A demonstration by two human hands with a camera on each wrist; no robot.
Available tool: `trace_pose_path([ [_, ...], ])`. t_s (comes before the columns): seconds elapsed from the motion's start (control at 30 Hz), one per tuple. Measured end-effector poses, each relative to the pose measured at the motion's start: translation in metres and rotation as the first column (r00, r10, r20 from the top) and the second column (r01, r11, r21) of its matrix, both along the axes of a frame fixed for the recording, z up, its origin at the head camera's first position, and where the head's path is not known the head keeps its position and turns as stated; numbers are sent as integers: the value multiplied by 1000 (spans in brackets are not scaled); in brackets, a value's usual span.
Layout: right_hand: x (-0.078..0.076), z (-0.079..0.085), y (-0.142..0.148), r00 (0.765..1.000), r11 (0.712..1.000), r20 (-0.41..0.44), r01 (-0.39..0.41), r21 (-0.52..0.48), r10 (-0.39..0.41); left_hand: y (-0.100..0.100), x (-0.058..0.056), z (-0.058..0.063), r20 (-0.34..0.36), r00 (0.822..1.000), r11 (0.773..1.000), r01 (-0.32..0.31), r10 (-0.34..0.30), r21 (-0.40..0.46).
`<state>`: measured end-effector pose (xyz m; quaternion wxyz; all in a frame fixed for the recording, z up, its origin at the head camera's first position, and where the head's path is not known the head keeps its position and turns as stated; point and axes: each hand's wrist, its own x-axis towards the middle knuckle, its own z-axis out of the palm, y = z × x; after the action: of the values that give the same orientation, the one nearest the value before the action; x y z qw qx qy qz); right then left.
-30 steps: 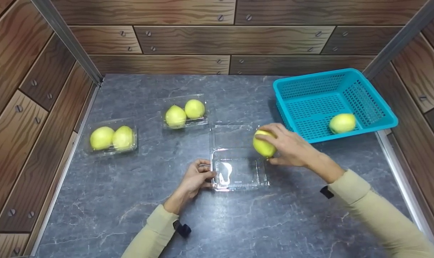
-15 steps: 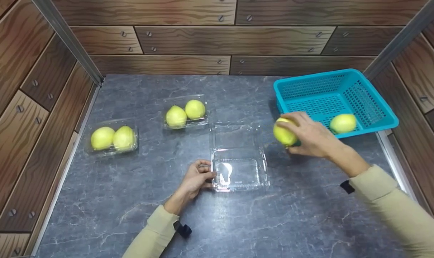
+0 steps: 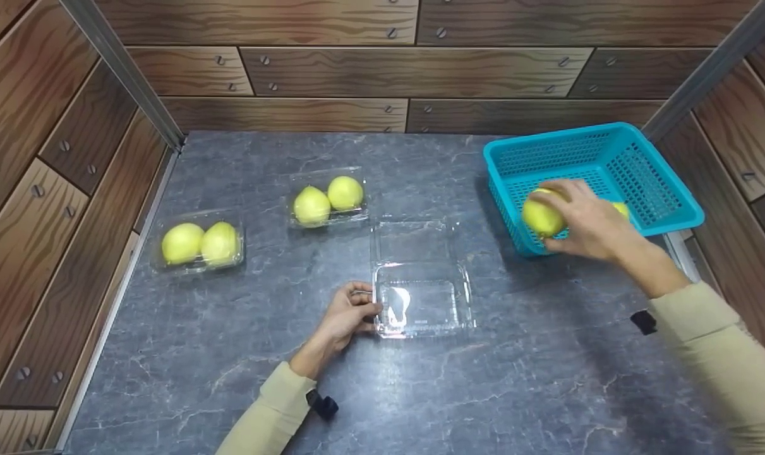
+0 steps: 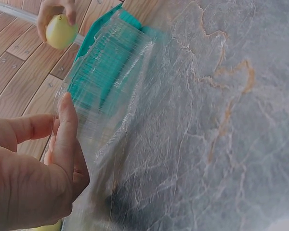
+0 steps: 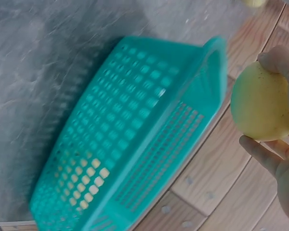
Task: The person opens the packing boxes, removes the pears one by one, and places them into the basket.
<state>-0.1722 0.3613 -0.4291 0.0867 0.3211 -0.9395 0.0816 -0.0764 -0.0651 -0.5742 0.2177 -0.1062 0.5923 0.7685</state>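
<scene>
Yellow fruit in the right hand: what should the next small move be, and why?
Probably lower the yellow fruit into the blue basket: over the past second the right hand has carried it from beside the open clear container towards the basket, and in the head view it now overlaps the basket's near left corner.

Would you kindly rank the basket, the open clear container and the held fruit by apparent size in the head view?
1. Blue basket, largest
2. Open clear container
3. Yellow-green fruit in the right hand, smallest
</scene>
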Motion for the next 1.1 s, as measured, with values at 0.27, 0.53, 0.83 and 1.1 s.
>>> trace_pose_path([
  [0.27, -8, -8, 26, 996, 996, 39, 87, -31, -86, -1, 0, 0, -2, 1000, 1000, 10, -10, -3],
  [0.53, -17, -15, 46, 965, 974, 138, 225, 5, -223, -1, 1, 1, -4, 1000, 1000, 9, -9, 3],
  [0.83, -28, -27, 57, 923, 953, 236, 300, 52, -303, -2, 1, 1, -5, 1000, 1000, 5, -5, 2],
  [1.1, -34, -37, 62, 909, 948, 276, 315, 40, -313, -2, -1, -1, 3, 1000, 1000, 11, -11, -3],
])
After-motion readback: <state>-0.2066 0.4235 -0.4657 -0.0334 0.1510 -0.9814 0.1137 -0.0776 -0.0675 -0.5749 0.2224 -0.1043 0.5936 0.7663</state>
